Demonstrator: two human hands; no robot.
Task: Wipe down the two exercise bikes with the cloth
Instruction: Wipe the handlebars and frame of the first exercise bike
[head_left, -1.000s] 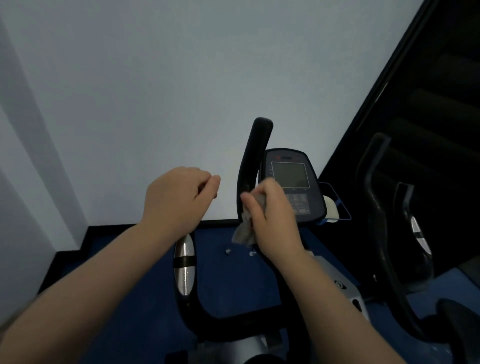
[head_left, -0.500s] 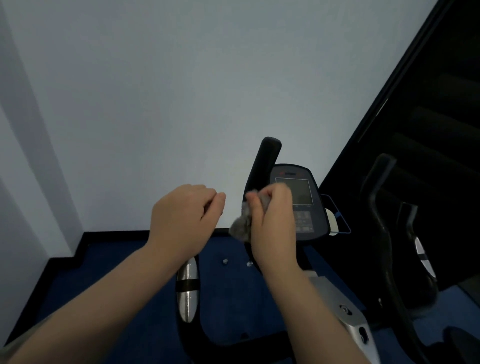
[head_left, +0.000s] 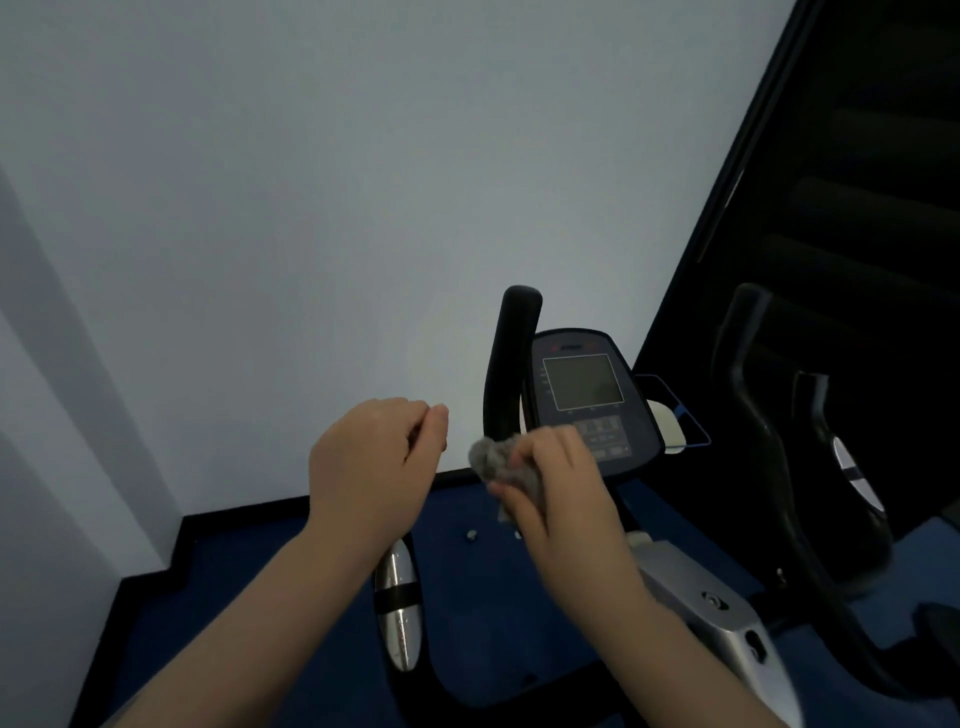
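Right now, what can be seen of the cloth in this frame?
The cloth is a small grey rag, soft and fuzzy-looking, bunched into a wad. The right hand pinches it, with a crumpled end bulging out to the left of the fingers. It sits against the lower part of the bike's upright black handlebar, beside the console. The left hand is clear of it.

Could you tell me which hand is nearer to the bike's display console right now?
The right hand, holding the cloth, overlaps the lower left edge of the console. The left hand is curled shut farther left, beyond the upright black handlebar.
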